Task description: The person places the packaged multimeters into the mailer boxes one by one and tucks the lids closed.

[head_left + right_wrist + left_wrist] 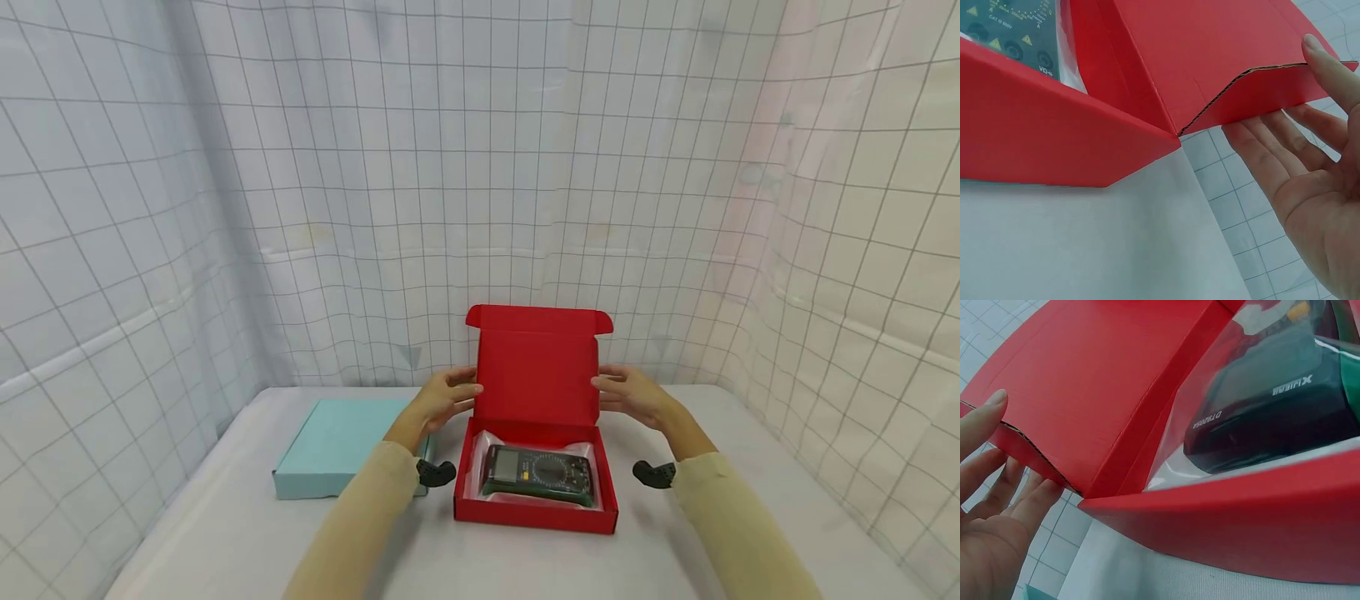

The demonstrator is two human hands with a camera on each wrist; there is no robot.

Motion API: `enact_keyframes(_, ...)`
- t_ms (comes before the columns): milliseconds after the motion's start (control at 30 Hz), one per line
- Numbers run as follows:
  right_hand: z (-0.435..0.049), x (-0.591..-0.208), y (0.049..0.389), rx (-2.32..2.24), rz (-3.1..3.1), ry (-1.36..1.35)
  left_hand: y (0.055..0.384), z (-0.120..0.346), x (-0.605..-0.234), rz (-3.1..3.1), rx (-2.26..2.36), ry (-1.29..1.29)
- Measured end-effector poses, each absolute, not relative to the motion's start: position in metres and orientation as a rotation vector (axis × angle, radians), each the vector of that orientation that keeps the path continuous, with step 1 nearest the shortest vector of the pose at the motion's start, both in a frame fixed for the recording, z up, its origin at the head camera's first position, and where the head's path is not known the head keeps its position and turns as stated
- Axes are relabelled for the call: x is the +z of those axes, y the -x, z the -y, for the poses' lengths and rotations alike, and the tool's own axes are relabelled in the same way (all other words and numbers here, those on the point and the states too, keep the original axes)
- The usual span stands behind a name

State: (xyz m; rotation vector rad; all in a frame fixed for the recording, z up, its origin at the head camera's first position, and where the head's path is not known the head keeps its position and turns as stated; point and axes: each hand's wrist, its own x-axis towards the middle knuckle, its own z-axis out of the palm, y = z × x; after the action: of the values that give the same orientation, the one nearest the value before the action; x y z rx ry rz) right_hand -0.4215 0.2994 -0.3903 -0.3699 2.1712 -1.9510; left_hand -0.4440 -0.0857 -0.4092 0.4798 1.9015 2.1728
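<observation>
A red cardboard box stands on the table with its lid raised upright at the back. Inside it a dark digital multimeter with a green edge lies in clear plastic wrapping. My left hand holds the lid's left edge, thumb on the inner side and fingers behind. On the opposite edge my right hand grips the lid the same way, its thumb in front. The fingertips behind the lid are partly hidden in both wrist views.
A light blue flat box, closed, lies left of the red box, partly behind my left forearm. White gridded curtains hang at the back and both sides of the white table.
</observation>
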Motion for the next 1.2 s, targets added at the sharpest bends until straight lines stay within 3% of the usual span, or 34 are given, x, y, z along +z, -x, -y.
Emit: enact_keyframes(1200, -0.302, -0.393, 0.406, -1.973, -2.207, 0.459, 0.439, 0.093, -0.410, -1.944, 2.102, -0.595)
